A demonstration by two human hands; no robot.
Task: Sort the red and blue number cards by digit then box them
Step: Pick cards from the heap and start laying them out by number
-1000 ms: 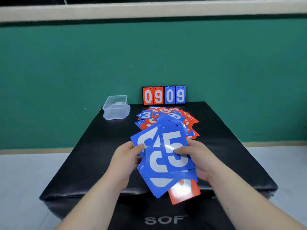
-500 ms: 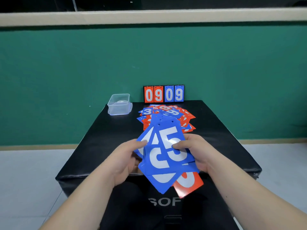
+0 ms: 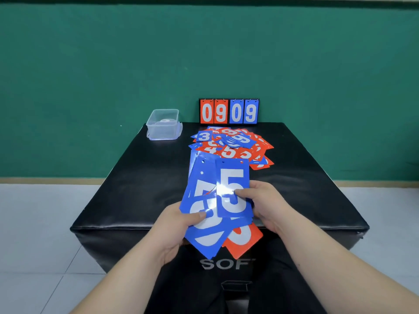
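Both bare forearms reach forward and meet above the black block's (image 3: 136, 200) near edge, left hand (image 3: 179, 225) gripping the fanned cards (image 3: 204, 236) thumb-on-top, right hand (image 3: 265, 205) pinching the blue 5 card (image 3: 233, 177).

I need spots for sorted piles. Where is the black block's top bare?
Bare: the left strip of the black block, from the clear box to the near edge, and the right strip beside the loose card pile. Crowded: the middle, with that pile and the cards held by the left hand and right hand.
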